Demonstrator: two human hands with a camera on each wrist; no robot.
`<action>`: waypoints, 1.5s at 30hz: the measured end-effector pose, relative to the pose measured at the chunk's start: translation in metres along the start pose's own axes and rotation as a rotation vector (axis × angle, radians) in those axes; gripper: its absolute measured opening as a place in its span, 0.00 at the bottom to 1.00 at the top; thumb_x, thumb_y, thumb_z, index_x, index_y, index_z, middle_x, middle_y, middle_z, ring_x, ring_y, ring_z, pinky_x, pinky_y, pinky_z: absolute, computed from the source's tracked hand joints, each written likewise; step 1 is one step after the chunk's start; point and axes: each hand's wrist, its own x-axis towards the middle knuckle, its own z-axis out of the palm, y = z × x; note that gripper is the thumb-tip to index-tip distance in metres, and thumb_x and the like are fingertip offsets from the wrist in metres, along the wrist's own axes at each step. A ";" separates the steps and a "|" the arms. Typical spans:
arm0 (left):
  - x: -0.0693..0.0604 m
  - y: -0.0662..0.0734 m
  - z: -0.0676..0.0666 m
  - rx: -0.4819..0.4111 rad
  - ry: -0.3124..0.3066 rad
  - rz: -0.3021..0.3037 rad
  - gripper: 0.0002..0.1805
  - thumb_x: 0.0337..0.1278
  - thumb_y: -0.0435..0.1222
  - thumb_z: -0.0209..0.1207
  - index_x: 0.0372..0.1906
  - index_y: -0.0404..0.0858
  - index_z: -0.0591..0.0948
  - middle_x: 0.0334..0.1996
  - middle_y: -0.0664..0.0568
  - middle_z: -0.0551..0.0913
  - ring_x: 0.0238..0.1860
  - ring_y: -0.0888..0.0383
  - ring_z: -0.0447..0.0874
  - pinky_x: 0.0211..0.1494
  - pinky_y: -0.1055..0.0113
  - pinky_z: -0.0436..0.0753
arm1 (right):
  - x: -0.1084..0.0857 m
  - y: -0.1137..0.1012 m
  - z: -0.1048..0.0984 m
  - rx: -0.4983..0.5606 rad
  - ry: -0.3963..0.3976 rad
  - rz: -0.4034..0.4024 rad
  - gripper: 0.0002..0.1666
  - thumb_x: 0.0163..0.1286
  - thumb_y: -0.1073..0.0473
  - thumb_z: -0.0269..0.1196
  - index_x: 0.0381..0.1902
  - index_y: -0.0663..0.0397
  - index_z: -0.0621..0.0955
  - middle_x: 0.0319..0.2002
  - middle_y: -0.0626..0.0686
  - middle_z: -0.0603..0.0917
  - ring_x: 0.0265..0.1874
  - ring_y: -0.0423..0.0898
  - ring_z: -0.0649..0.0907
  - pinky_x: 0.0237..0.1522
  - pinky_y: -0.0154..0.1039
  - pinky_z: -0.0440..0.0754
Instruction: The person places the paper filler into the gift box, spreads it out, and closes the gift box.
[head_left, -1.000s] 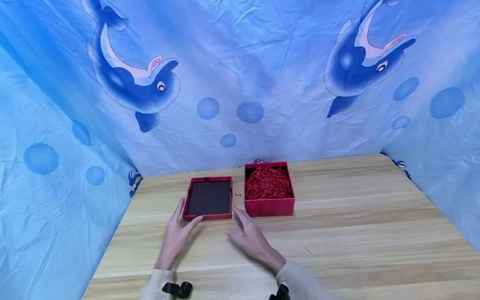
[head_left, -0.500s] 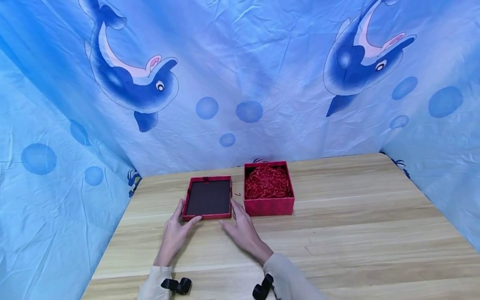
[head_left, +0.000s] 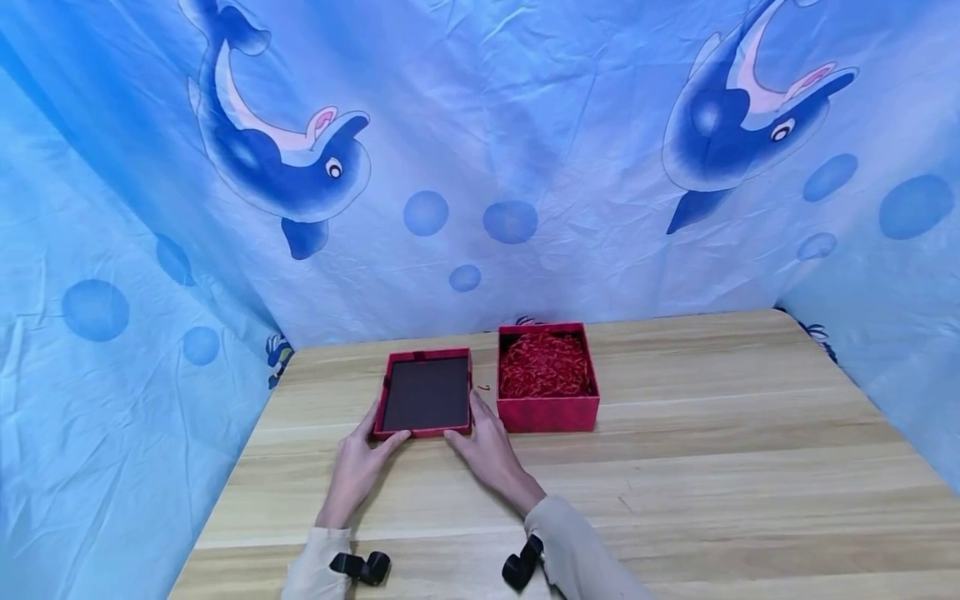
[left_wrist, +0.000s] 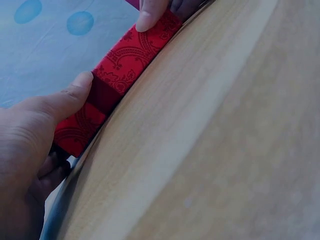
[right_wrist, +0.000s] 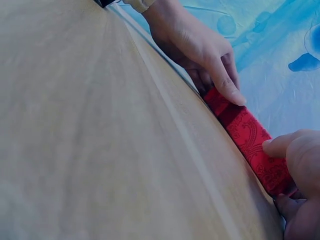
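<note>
A shallow red box lid (head_left: 427,393) with a dark inside lies open side up on the table. My left hand (head_left: 356,467) grips its near left corner, thumb on the front wall and fingers along the left side. At the near right corner my right hand (head_left: 491,450) holds it the same way, thumb on the front edge. In the left wrist view the patterned red front wall (left_wrist: 125,60) shows under both thumbs; the right wrist view shows that wall (right_wrist: 247,135) between the two hands. The fingers behind the corners are partly hidden.
A deeper red box (head_left: 547,413) filled with red shredded paper stands just right of the lid, close to my right hand. A small red shred (head_left: 483,387) lies between them. Behind the wooden table (head_left: 712,467) hangs a blue dolphin-print cloth (head_left: 570,167).
My right hand has moved left and forward onto the lid's near right corner, and its thumb now meets the front edge. My left hand has closed in slightly. The head view has shifted a little.
</note>
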 end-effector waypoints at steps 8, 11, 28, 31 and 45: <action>0.000 0.002 0.001 -0.016 0.002 -0.011 0.49 0.62 0.49 0.72 0.80 0.34 0.63 0.71 0.32 0.69 0.71 0.37 0.68 0.70 0.42 0.72 | 0.001 0.002 0.000 -0.008 0.006 -0.023 0.48 0.70 0.59 0.71 0.78 0.71 0.61 0.75 0.69 0.64 0.74 0.60 0.67 0.72 0.52 0.68; -0.001 0.002 0.000 -0.023 -0.007 -0.020 0.49 0.62 0.50 0.71 0.80 0.35 0.62 0.73 0.33 0.68 0.73 0.38 0.66 0.71 0.42 0.71 | 0.001 0.002 0.000 -0.003 0.008 -0.028 0.48 0.70 0.59 0.72 0.78 0.71 0.61 0.74 0.69 0.65 0.73 0.60 0.68 0.72 0.51 0.68; -0.011 0.010 -0.008 -0.112 0.099 -0.017 0.48 0.55 0.50 0.76 0.77 0.37 0.69 0.68 0.41 0.76 0.63 0.41 0.79 0.63 0.46 0.80 | -0.004 -0.020 -0.014 0.015 0.003 -0.053 0.48 0.70 0.60 0.71 0.77 0.73 0.60 0.74 0.71 0.64 0.73 0.63 0.67 0.71 0.53 0.68; -0.013 0.014 -0.009 -0.132 0.115 -0.021 0.49 0.53 0.50 0.77 0.77 0.37 0.70 0.67 0.42 0.77 0.63 0.42 0.79 0.64 0.46 0.79 | -0.004 -0.025 -0.017 0.009 0.009 -0.065 0.48 0.70 0.60 0.72 0.78 0.71 0.61 0.73 0.71 0.66 0.72 0.62 0.68 0.71 0.53 0.70; -0.015 0.031 -0.024 -0.134 0.163 0.024 0.46 0.52 0.47 0.78 0.75 0.37 0.73 0.67 0.42 0.77 0.69 0.40 0.73 0.67 0.42 0.74 | -0.011 -0.045 -0.030 0.006 0.042 -0.087 0.46 0.71 0.58 0.71 0.77 0.72 0.62 0.73 0.69 0.68 0.71 0.62 0.70 0.69 0.53 0.72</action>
